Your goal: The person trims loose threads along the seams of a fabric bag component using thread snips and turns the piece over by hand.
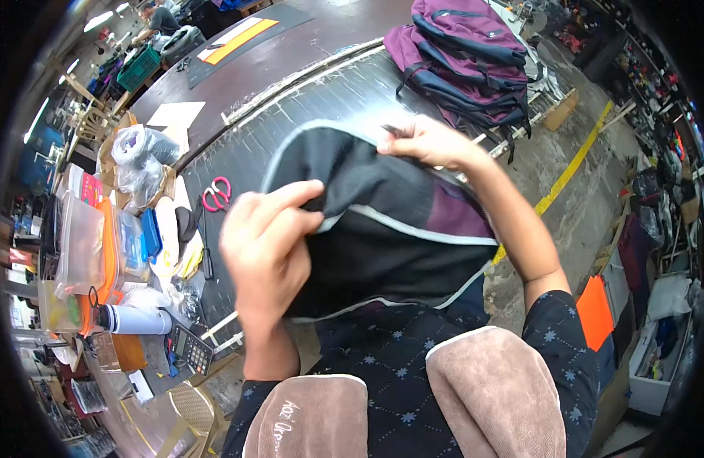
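Observation:
A black fabric bag piece (pixel 382 263) with light grey binding along its seams and a dark purple panel hangs in front of me over the table edge. My left hand (pixel 268 244) is closed on its left side, pinching the cloth beside a grey-bound seam. At the far edge my right hand (pixel 428 145) is closed, thumb and fingers pressed at the grey binding. A small dark pointed thing juts from those fingers; its kind is too unclear to tell. The underside of the bag piece is hidden.
A purple and navy backpack (pixel 474 65) lies at the table's far right. Pink-handled scissors (pixel 216 194) rest on the left, near a calculator (pixel 192 349), a white bottle (pixel 138 319) and plastic boxes (pixel 83 237). Farther back, a person (pixel 159 19) works beside a green crate (pixel 138 69).

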A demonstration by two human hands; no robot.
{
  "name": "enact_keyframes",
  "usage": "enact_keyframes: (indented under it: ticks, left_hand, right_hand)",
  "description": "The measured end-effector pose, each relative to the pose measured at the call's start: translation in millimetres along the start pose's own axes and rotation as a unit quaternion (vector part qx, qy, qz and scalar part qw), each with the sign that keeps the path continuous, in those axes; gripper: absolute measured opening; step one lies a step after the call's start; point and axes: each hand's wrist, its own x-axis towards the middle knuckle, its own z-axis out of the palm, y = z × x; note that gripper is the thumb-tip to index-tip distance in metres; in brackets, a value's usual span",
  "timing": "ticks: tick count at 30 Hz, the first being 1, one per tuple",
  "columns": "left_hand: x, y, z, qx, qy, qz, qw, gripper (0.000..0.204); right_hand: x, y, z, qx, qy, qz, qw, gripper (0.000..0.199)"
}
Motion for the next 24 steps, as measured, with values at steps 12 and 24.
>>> enact_keyframes:
  ticks: [12,24]
  left_hand:
    - [-67.0,-51.6,98.0,0.049,-0.179,-0.218,0.958,0.014]
    - [-12.6,-121.3,201.0,0.124,-0.242,-0.334,0.903,0.034]
  right_hand:
    - [20.7,153.5,74.6,-0.005,0.228,-0.039,0.973,0.033]
    - [3.9,143.3,90.3,-0.026,0.25,-0.024,0.968,0.037]
